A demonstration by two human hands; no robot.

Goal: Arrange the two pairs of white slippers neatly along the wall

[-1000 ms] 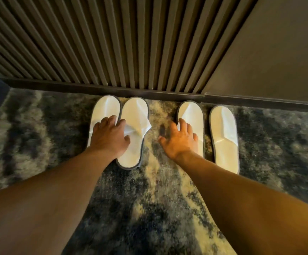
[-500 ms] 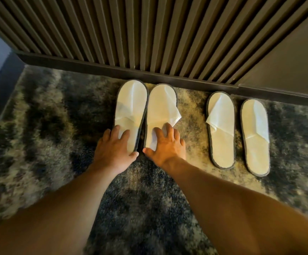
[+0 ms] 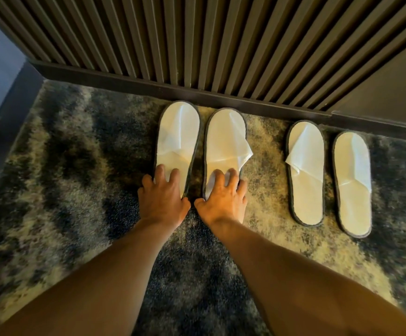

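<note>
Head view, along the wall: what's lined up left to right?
Far-left slipper under the left hand → second slipper under the right hand → third slipper → far-right slipper.

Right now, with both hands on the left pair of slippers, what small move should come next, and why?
Probably tuck in the flap on the second slipper from the left, under the right hand: its white upper pokes out past the sole's right edge. The leftmost slipper, under the left hand, looks tidy, and the right pair already lies parallel near the baseboard.
</note>
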